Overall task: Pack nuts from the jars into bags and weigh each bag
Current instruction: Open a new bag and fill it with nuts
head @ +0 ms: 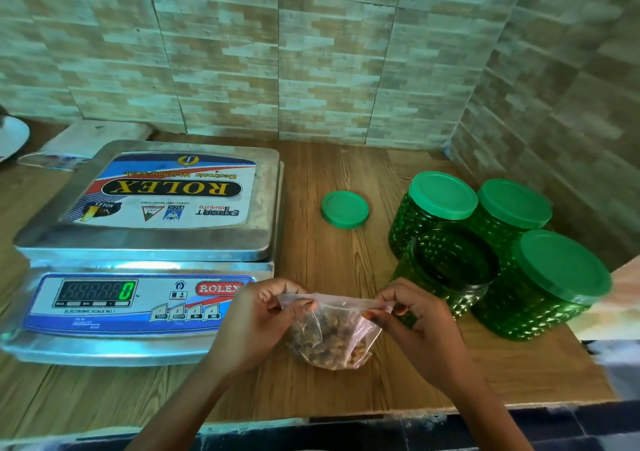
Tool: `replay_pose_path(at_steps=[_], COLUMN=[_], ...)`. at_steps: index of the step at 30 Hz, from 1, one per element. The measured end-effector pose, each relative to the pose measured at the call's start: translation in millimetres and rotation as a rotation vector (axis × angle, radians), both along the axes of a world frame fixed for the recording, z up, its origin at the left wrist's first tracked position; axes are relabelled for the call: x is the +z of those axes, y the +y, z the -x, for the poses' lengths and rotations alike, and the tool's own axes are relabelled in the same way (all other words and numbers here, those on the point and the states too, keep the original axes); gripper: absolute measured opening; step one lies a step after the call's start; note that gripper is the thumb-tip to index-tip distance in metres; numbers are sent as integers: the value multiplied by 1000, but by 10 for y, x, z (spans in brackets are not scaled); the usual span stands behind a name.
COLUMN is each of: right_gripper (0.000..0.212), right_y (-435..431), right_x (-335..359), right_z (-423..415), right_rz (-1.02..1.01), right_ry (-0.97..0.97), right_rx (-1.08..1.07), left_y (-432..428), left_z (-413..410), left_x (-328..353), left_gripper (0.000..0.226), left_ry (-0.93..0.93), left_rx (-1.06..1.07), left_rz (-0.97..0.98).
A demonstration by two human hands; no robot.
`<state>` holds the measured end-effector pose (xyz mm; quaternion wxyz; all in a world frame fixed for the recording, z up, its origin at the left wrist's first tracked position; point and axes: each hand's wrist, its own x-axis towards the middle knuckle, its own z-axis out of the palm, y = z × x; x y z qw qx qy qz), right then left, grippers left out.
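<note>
The clear plastic bag [330, 333] of brownish nuts sits upright near the front of the wooden worktop [332, 173], just right of the scale [142, 249], with its sealed top edge running left to right and the bulge of nuts hanging below. Left hand [256, 319] and right hand [412, 322] each pinch one end of that top strip, fingers curled, wrists angled inward. Behind the right hand stand four green jars [446, 267], the nearest lidless, its loose lid [344, 209] lying flat nearby.

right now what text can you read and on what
"ROLEX", upside down: sticker on the scale's pan
"EXPORT QUALITY", upside down: same sticker
"ROLEX": red badge on the scale's front panel
"0": green display
"TARE", "MODE": buttons
Other small print: too blurred to read
</note>
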<state>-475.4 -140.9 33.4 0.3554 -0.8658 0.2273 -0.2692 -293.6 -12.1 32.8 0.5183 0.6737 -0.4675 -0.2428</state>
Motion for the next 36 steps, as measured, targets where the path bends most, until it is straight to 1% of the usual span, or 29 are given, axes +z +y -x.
replay_pose_path(at_steps=[3, 5, 6, 10, 13, 16, 20, 23, 26, 29, 32, 35, 36], right_gripper=[7, 15, 15, 1, 6, 7, 24, 27, 34, 24, 14, 2, 3], right_y=[9, 31, 41, 66, 66, 69, 80, 91, 84, 97, 118, 131, 131], right_x=[22, 33, 34, 23, 25, 40, 14, 0, 11, 35, 40, 24, 17], right_z=[-9, -33, -47, -83, -77, -81, -111, -117, -111, -122, -135, -145, -144], right_rz=[-21, -8, 5, 33, 29, 7, 59, 82, 89, 88, 119, 179, 208], right_ry=[35, 48, 41, 13, 7, 51, 89, 88, 103, 143, 138, 151, 155], right_rx=[-5, -13, -11, 10, 19, 13, 0, 5, -5, -11, -13, -15, -20], left_y=[1, -12, -21, -35, -30, -28, -58, -89, -94, -89, -97, -118, -118], left_z=[-19, -28, -34, -20, -9, -10, 20, 47, 61, 74, 81, 90, 92], left_x=[-17, -27, -42, -70, -86, -103, -74, -78, -103, -116, -127, -147, -159], left_gripper=[24, 22, 19, 26, 24, 24, 22, 20, 24, 21, 19, 20, 21], left_ry=[3, -14, -27, -153, -163, -176, -186, -188, -222, -233, -233, -277, -292], left_rx=[-26, -47, -58, -55, -17, -25, -48, -39, -20, -9, -23, -23, -15], left_rz=[-6, -1, 0, 8, -3, -6, -1, -3, 10, -4, -20, -11, -6])
